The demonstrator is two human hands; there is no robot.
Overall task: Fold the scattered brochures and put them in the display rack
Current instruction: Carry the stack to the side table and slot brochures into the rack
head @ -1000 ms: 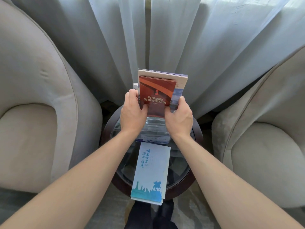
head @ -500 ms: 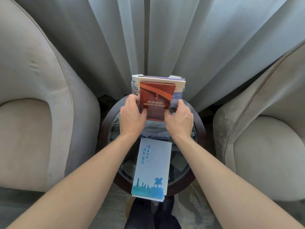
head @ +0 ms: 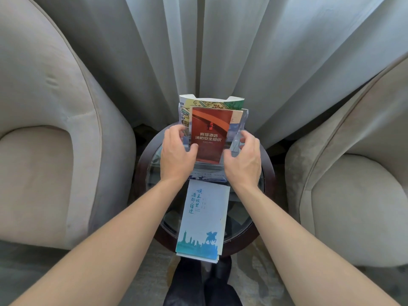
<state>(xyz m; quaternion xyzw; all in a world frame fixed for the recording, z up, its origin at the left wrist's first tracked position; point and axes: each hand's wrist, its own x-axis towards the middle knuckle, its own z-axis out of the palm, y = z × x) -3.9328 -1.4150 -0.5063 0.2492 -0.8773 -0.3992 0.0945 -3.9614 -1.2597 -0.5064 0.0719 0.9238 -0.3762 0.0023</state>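
- Two hands are flanking one clear display rack [head: 239, 133] on a round glass table [head: 268, 173].
- The left hand [head: 175, 155] is touching one red brochure [head: 210, 134], now standing in the rack instead of held above it.
- The right hand [head: 242, 160], having let go, is hovering open-fingered.
- One blue brochure [head: 203, 219] is lying flat nearby.

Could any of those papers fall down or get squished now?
Maybe, in two ways. The blue brochure hangs over the near rim of the round glass table, so a bumping arm could tip it onto the floor. The map brochure at the back of the clear display rack already curls over at its top; it may flop or crease. The left hand touches the red brochure, while the right hand is open beside it, so the brochure could lean sideways.
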